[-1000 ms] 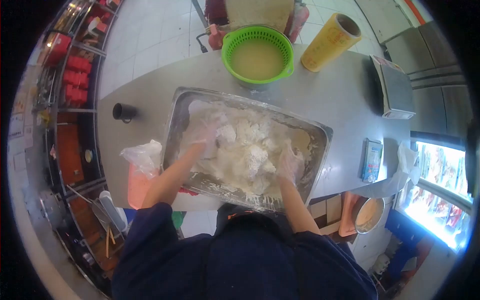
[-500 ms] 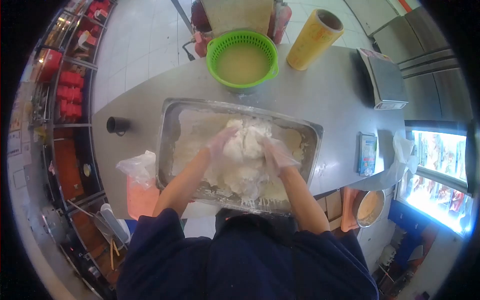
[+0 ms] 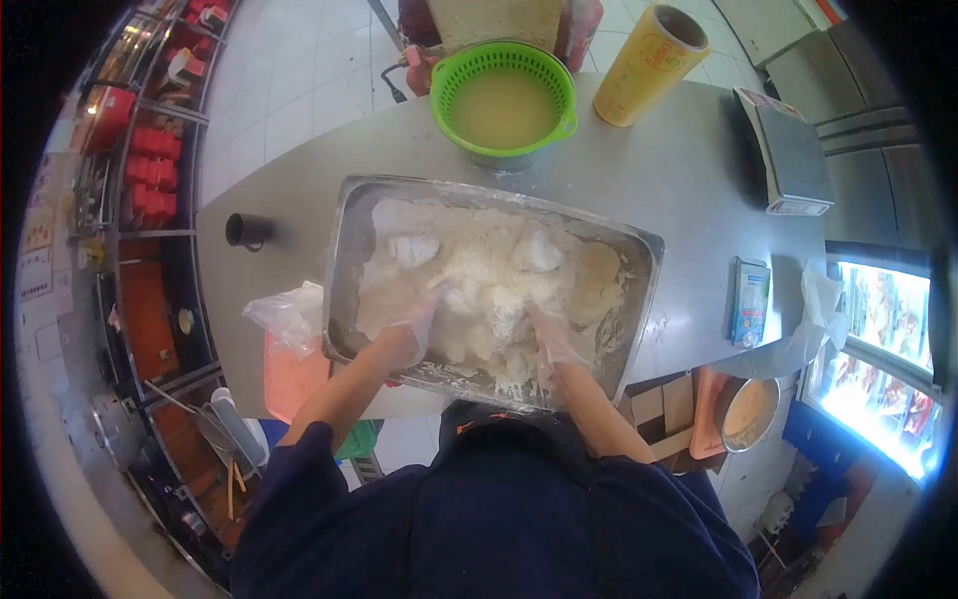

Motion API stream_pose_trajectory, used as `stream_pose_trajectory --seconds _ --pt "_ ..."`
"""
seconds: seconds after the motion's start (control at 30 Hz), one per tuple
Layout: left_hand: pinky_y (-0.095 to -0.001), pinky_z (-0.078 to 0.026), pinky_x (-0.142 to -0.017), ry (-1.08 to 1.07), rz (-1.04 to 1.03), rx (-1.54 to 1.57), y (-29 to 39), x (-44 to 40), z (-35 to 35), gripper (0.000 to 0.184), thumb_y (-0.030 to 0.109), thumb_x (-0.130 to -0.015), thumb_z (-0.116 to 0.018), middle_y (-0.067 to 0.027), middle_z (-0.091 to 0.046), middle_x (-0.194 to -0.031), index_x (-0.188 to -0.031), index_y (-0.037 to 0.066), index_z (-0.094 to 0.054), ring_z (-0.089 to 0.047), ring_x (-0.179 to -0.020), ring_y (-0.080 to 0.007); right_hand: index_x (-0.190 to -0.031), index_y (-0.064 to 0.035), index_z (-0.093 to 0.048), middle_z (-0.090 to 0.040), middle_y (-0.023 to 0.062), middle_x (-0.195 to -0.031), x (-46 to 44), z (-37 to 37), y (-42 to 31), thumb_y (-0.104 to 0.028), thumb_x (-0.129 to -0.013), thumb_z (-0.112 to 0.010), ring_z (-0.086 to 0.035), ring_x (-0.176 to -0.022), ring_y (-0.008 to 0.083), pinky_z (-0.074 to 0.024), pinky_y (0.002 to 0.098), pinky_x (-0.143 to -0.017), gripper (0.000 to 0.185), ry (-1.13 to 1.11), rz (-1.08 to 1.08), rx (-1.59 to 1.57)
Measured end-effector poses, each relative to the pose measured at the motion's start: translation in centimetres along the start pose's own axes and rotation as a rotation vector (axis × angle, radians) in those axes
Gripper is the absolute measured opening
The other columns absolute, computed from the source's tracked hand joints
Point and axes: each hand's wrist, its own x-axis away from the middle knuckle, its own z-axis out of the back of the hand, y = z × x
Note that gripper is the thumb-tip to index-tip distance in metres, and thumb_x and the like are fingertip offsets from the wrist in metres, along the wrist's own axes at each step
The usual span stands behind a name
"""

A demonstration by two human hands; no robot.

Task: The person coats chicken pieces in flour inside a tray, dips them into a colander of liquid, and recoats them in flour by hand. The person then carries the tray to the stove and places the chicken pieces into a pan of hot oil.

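A metal tray (image 3: 647, 290) holds loose white flour-like powder (image 3: 479, 225) with coated lumps in it. One pale lump (image 3: 411, 250) lies at the tray's far left and another lump (image 3: 539, 252) toward its far right. My left hand (image 3: 414, 324), in a clear plastic glove, reaches into the powder left of the middle. Across from it, my right hand (image 3: 554, 339), gloved the same way, is in the powder right of the middle. Both hands look open, with fingers stretched forward, though powder and blur partly hide the fingertips. I cannot make out what the lumps are.
Behind the tray stands a green colander (image 3: 569, 125) with pale liquid inside. A yellow film roll (image 3: 649, 70), a scale (image 3: 793, 160) and a blue packet (image 3: 750, 299) are to its right. On the left are a black cup (image 3: 247, 231) and a plastic bag (image 3: 289, 314).
The piled heap between my hands has come apart and spread across the tray, showing separate lumps. My hands have drawn back toward the near side. The view has shifted slightly.
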Motion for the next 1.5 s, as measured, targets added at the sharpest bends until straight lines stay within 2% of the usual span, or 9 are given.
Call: stream_pose_trajectory --seconds 0.23,0.53,0.63,0.73,0.97,1.07,1.23,1.4,1.5 --pt "-0.0378 -0.047 -0.104 -0.301 0.068 0.118 2.6 1.4 0.0 0.066 0.057 -0.095 -0.062 -0.0122 -0.065 -0.133 -0.141 0.009 -0.058 -0.059 -0.128 -0.0240 -0.138 0.0006 -0.062 -0.065 0.0127 -0.135 -2.2 0.9 -0.1 -0.044 -0.100 -0.060 -0.063 -0.114 0.0205 -0.0495 0.0342 -0.093 0.058 -0.340 0.270 0.065" --pt "-0.0277 -0.053 -0.094 -0.164 -0.587 0.119 6.3 7.3 -1.7 0.057 0.007 -0.085 -0.081 -0.0048 -0.069 -0.124 -0.137 0.006 -0.059 -0.064 -0.114 -0.0124 -0.129 0.0007 -0.066 -0.074 0.0073 -0.105 4.7 2.7 -4.6 -0.033 -0.097 -0.067 -0.068 -0.091 0.0140 -0.0528 0.0294 -0.078 0.047 -0.329 0.628 0.446" --pt "-0.0321 -0.052 -0.098 0.045 -0.586 -0.068 6.1 4.4 1.0 0.059 0.017 -0.087 -0.080 -0.0107 -0.069 -0.124 -0.139 0.006 -0.056 -0.065 -0.116 -0.0212 -0.121 -0.0002 -0.068 -0.073 0.0082 -0.097 6.2 3.1 -8.8 -0.035 -0.095 -0.069 -0.066 -0.085 0.0142 -0.0527 0.0319 -0.074 0.043 0.069 0.479 0.249" --pt "-0.0388 -0.050 -0.103 0.950 -0.800 -0.546 5.5 -0.3 2.5 0.069 0.032 -0.088 -0.078 -0.0199 -0.064 -0.134 -0.145 0.005 -0.051 -0.063 -0.122 -0.0346 -0.128 0.0010 -0.064 -0.071 0.0101 -0.114 6.7 1.8 -13.1 -0.042 -0.096 -0.066 -0.065 -0.101 0.0203 -0.0502 0.0334 -0.088 0.053 0.359 0.386 0.309" --pt "-0.0426 -0.023 -0.124 0.384 -0.343 -0.261 9.1 -4.4 -4.3 0.079 0.058 -0.099 -0.051 -0.0160 -0.038 -0.163 -0.156 0.005 -0.041 -0.036 -0.149 -0.0332 -0.147 -0.0045 -0.055 -0.052 0.0160 -0.152 -8.3 0.2 -10.3 -0.054 -0.102 -0.052 -0.046 -0.141 0.0287 -0.0361 0.0389 -0.116 0.067 -0.057 0.677 0.392" --pt "-0.0392 -0.053 -0.100 -0.205 -0.461 0.113 8.3 -12.5 -3.1 0.066 0.058 -0.103 -0.048 -0.0137 -0.069 -0.125 -0.138 0.003 -0.058 -0.068 -0.110 -0.0251 -0.149 -0.0067 -0.053 -0.047 0.0156 -0.157 -6.0 -0.7 -12.5 -0.047 -0.103 -0.052 -0.039 -0.146 0.0254 -0.0348 0.0377 -0.118 0.061 -0.308 0.355 0.177" --pt "-0.0380 -0.050 -0.101 -0.180 -0.412 0.090 9.4 -1.6 -1.4 0.061 0.052 -0.101 -0.056 -0.0118 -0.062 -0.132 -0.140 0.004 -0.057 -0.063 -0.113 -0.0237 -0.141 -0.0105 -0.062 -0.057 0.0096 -0.147 -0.3 -0.9 -15.4 -0.047 -0.092 -0.067 -0.049 -0.137 0.0247 -0.0344 0.0385 -0.117 0.061 -0.701 0.372 0.521" --pt "-0.0398 -0.052 -0.097 0.333 -0.220 -0.558 7.7 7.9 -1.8 0.058 0.042 -0.097 -0.064 -0.0177 -0.065 -0.132 -0.140 0.003 -0.058 -0.065 -0.115 -0.0271 -0.139 -0.0168 -0.064 -0.061 0.0173 -0.141 10.3 -2.7 -10.8 -0.044 -0.098 -0.058 -0.052 -0.137 0.0298 -0.0361 0.0397 -0.118 0.050 -0.515 0.732 1.449" --pt "-0.0395 -0.054 -0.088 0.401 -0.264 -0.775 4.4 12.2 -1.2 0.064 0.054 -0.093 -0.065 -0.0163 -0.072 -0.105 -0.122 -0.003 -0.068 -0.070 -0.095 -0.0267 -0.119 -0.0120 -0.073 -0.071 0.0179 -0.121 11.7 -0.1 -4.7 -0.037 -0.093 -0.067 -0.065 -0.116 0.0362 -0.0475 0.0430 -0.108 0.037 -0.068 1.675 1.280"
